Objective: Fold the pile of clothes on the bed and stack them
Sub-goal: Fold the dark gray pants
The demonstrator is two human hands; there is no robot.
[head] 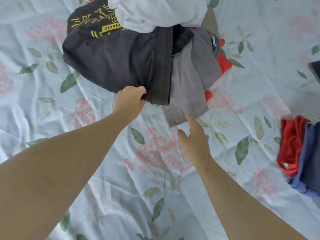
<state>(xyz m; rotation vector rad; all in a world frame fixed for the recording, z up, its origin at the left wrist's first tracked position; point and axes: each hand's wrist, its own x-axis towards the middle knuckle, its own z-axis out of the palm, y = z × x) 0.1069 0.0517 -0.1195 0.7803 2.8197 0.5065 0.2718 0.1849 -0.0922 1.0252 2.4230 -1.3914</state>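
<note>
Two hands, left hand [130, 99] gripping dark shirt [112, 61], right hand [194, 137] spread

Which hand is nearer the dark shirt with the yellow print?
Left. The left hand is pinching the near edge of the dark shirt. The right hand is open and apart from it, beside the grey garment.

Left hand: my left hand [130, 99] is pinching the near edge of the dark printed shirt [110, 63].
Right hand: my right hand [194, 137] is hovering spread-fingered just short of the grey garment [187, 94].
Pile: a white garment [155, 13] is lying on top.
Stack: red and blue folded clothes [299, 153] are sitting at right on the floral bedsheet [52, 118].
</note>
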